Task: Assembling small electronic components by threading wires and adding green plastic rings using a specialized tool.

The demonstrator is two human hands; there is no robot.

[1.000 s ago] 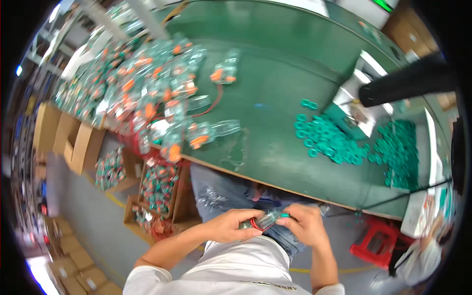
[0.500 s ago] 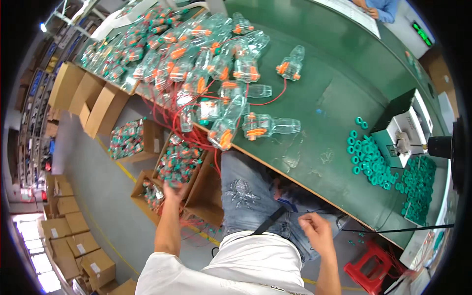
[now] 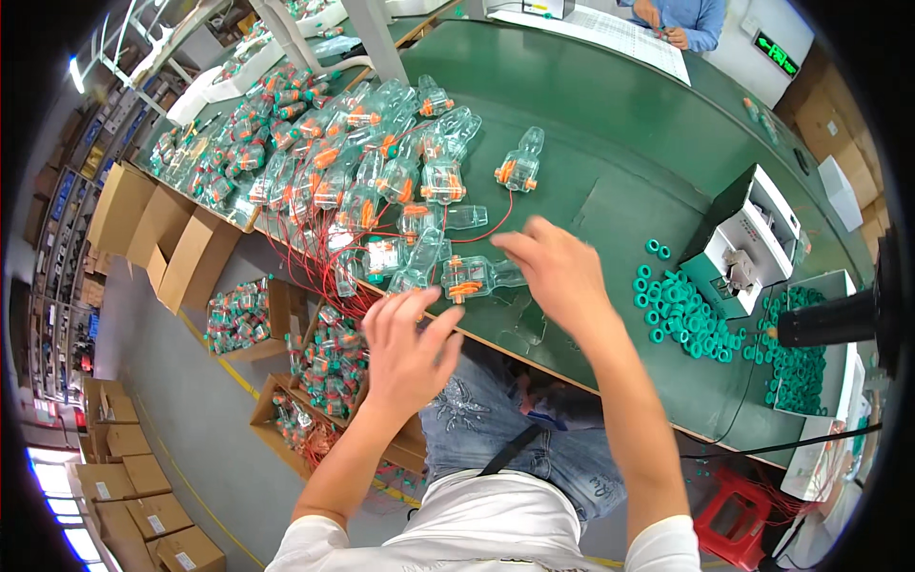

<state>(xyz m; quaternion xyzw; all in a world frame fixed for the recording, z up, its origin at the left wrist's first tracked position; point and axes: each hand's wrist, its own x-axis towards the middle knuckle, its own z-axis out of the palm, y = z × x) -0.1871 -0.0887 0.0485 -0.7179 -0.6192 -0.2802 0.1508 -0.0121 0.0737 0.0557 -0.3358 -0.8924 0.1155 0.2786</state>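
Over the near edge of the green bench, my left hand is spread open with nothing in it. Just beyond its fingers lie two clear plastic bottle-shaped housings; one housing has orange fittings and lies on its side. My right hand hovers to the right of that housing, fingers stretched out and nothing seen in them. It hides part of the housing's neck. Another clear housing with a red wire sits farther back. A large heap of similar housings with orange parts and red wires fills the bench's left side.
Green rings lie loose on the right, beside a white-and-black machine and a tray of green rings. Cartons of small parts stand below on the left. A red stool is at lower right. Another person's hands are across the bench.
My left hand has come up from the carton of small parts to the bench edge. My right hand has risen from beside my lap to over the bench. The view has shifted slightly.
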